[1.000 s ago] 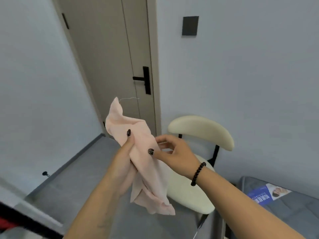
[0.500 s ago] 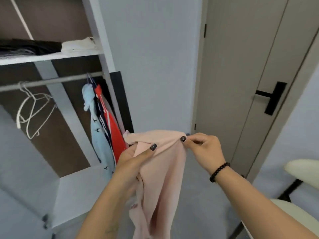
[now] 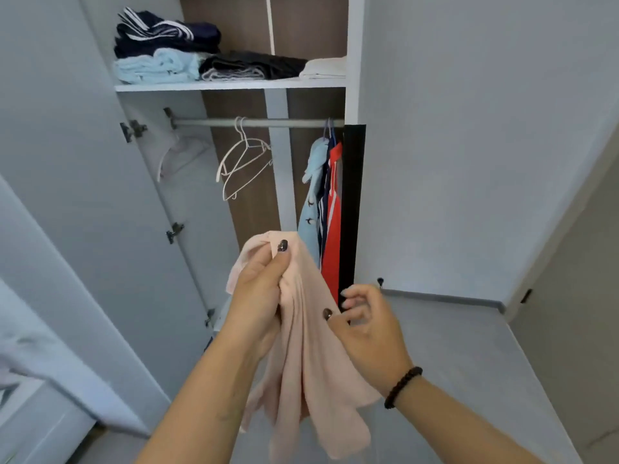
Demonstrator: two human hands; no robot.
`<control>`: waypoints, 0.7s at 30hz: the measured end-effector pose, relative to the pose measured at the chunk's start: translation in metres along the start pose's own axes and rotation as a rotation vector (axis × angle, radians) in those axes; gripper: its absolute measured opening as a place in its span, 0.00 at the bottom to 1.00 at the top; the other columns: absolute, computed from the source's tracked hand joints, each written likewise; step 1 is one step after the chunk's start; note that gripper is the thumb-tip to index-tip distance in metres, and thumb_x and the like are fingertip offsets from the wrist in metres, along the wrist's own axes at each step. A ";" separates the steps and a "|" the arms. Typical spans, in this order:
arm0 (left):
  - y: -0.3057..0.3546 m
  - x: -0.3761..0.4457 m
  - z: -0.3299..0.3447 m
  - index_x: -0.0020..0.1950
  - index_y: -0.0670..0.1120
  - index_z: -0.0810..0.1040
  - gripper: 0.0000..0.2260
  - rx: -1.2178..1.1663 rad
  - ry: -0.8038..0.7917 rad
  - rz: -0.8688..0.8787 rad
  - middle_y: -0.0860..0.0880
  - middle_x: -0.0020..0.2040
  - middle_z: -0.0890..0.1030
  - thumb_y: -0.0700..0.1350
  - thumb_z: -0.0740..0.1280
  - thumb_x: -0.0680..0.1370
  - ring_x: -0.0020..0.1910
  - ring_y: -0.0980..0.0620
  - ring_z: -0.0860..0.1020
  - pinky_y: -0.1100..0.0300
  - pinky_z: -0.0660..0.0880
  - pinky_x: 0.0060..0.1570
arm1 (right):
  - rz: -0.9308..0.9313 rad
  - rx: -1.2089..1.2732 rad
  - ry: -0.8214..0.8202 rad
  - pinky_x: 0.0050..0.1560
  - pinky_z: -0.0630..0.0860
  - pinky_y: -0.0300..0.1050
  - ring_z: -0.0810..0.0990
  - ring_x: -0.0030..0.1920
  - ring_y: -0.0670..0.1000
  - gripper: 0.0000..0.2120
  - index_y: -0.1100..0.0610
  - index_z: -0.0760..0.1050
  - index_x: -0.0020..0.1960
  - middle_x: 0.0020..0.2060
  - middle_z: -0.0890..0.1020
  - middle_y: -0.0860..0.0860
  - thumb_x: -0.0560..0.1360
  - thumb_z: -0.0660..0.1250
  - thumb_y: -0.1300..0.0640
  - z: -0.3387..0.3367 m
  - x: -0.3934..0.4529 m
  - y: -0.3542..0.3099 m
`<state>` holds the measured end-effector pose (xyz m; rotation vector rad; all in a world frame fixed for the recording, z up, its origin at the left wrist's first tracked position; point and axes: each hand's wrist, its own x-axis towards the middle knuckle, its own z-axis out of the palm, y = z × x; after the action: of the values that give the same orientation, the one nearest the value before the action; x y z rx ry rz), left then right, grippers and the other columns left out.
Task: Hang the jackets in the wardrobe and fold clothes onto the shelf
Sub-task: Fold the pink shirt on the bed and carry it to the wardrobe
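Wardrobe shelf (image 3: pixel 231 85): folded clothes (image 3: pixel 160 58) stacked. Left hand (image 3: pixel 258 289) grips soft pink garment (image 3: pixel 308 346); right hand (image 3: pixel 365 333) pinches its edge.

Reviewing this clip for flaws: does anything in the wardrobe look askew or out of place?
Mostly tidy. The empty white hangers hang tilted on the rail, and the hung jackets are bunched at its far right end. The pink garment is still unfolded in both hands.

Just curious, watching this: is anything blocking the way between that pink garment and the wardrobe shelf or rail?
Nothing visible blocks it. The wardrobe door is swung open, and the pink garment, held in the left hand and right hand, faces the open rail with empty hangers. The shelf above is already largely covered with folded clothes.
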<state>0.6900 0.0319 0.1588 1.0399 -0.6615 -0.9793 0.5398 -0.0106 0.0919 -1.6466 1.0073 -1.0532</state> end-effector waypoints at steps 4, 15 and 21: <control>-0.002 -0.017 0.000 0.50 0.46 0.83 0.07 0.053 0.073 0.093 0.53 0.36 0.81 0.43 0.64 0.81 0.35 0.57 0.80 0.63 0.77 0.33 | 0.062 -0.152 -0.448 0.51 0.75 0.35 0.76 0.51 0.37 0.27 0.38 0.66 0.57 0.52 0.75 0.37 0.62 0.71 0.35 0.030 -0.029 0.022; -0.026 -0.115 -0.078 0.73 0.54 0.67 0.33 0.358 0.208 0.067 0.47 0.59 0.79 0.43 0.72 0.69 0.57 0.54 0.79 0.59 0.76 0.57 | 0.248 0.175 -0.394 0.39 0.78 0.56 0.77 0.35 0.54 0.20 0.73 0.74 0.39 0.33 0.80 0.63 0.74 0.71 0.55 0.085 0.004 -0.025; -0.080 -0.166 -0.122 0.73 0.60 0.56 0.43 0.626 0.344 0.010 0.55 0.68 0.67 0.54 0.77 0.64 0.64 0.65 0.68 0.64 0.68 0.64 | 0.536 0.591 -0.592 0.46 0.80 0.51 0.80 0.39 0.54 0.07 0.64 0.77 0.47 0.40 0.79 0.59 0.74 0.70 0.60 0.152 -0.010 -0.078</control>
<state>0.6916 0.2161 0.0364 1.7069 -0.6973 -0.5615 0.6923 0.0576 0.1300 -1.0114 0.5984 -0.3944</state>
